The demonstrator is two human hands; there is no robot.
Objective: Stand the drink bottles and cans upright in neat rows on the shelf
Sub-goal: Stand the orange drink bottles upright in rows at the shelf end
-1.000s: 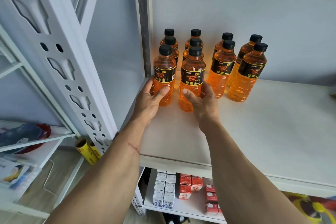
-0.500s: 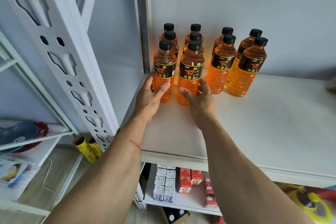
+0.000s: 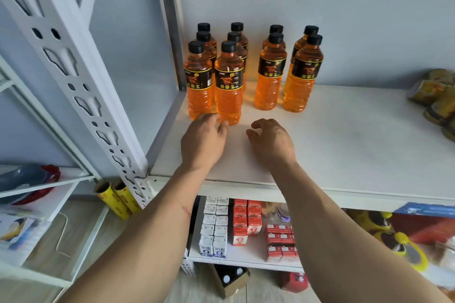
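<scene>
- Ten orange bottles (image 3: 227, 86) are standing upright at the back left corner of the shelf (image 3: 344, 145), all with black caps and black labels
- They are forming four columns running toward the back wall: the two left columns are holding three bottles each and sitting close together, the two right columns are holding two each, with a gap between the pairs
- The left hand (image 3: 203, 141) is hovering over the shelf just in front of the two front-left bottles, fingers loosely curled and gripping nothing; its fingertips are lying right at the bottle bases, though whether they are touching is hard to tell
- The right hand (image 3: 272, 140) is hovering beside it over bare shelf, apart from the bottles, fingers relaxed and slightly curled, holding nothing
- Yellowish packs (image 3: 435, 101), blurred, are lying at the right edge of the shelf
- White and red cartons (image 3: 231, 226) are sitting in rows on the shelf below
- Two yellow rolls (image 3: 117, 200) are leaning by the white upright (image 3: 81, 76) at the front left corner
</scene>
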